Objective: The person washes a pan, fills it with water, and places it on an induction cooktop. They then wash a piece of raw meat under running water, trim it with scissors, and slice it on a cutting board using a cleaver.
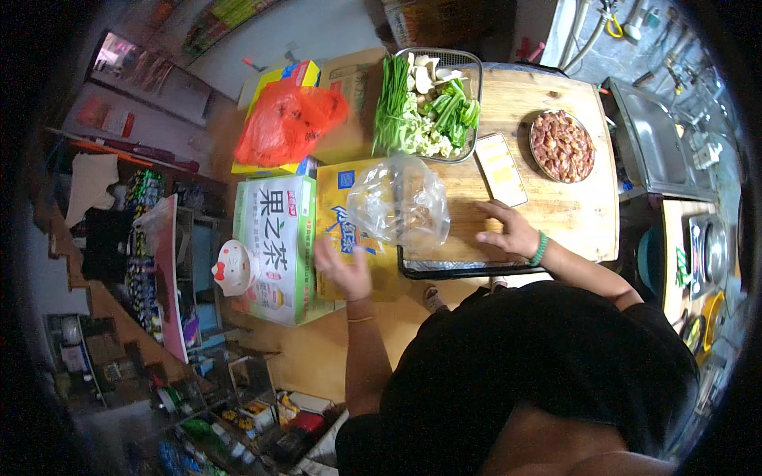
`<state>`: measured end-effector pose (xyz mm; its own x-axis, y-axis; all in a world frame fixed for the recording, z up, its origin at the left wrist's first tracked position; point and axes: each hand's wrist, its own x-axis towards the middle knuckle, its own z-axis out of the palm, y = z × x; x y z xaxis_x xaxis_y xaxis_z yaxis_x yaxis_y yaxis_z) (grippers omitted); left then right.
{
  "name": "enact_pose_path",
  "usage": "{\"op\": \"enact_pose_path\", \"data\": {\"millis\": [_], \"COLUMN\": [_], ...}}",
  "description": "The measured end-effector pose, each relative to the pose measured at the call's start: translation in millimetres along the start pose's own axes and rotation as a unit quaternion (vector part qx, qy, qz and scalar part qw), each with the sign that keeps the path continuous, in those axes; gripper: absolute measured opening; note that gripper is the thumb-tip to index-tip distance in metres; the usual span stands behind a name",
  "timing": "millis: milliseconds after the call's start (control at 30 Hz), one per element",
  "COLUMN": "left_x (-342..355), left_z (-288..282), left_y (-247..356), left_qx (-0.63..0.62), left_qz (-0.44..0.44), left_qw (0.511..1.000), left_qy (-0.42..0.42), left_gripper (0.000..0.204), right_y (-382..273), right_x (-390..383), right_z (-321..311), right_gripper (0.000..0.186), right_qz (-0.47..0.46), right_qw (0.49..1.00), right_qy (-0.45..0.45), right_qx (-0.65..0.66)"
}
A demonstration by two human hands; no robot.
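A clear, crumpled plastic bag (399, 203) lies partly on a yellow carton (334, 178) and partly on the wooden table (468, 226). My left hand (344, 268), a thin band at its wrist, is over the carton beside the bag's near left side, fingers apart. On the other side, my right hand (513, 231) hovers at the table's near part, thumb and fingers spread, with a green beaded bracelet at the wrist. Neither hand holds anything. Just beyond my right hand lies a phone (502, 170) with a lit screen.
A wire basket (479, 75) of cut vegetables stands at the table's far left, a bowl of raw meat pieces (562, 146) at the right. Left are a red plastic bag (290, 123), a green-and-white carton (278, 230) and a white cat-shaped container (236, 268). A metal sink (657, 147) is far right.
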<state>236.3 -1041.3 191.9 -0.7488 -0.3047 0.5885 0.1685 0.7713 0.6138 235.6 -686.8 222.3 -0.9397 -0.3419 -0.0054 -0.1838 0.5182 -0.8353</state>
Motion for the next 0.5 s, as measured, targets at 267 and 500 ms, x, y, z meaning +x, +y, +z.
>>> {"op": "enact_pose_path", "data": {"millis": [267,500], "left_x": [75.8,95.7], "left_z": [13.1,-50.0], "left_y": [-29.8,-86.2], "left_qx": [0.063,-0.633], "left_qz": [0.1,-0.395], "left_qw": [0.944,0.607], "left_qy": [-0.309,-0.275], "left_gripper": [0.031,0.04], "right_y": [-13.9,-30.9], "right_x": [69.2,54.6], "right_z": [88.0,108.2], "right_gripper": [0.021,0.012], "right_qz": [0.171,0.221], "right_qw": [0.953,0.873], "right_qy": [0.184,0.181], "right_qx": [0.171,0.395]}}
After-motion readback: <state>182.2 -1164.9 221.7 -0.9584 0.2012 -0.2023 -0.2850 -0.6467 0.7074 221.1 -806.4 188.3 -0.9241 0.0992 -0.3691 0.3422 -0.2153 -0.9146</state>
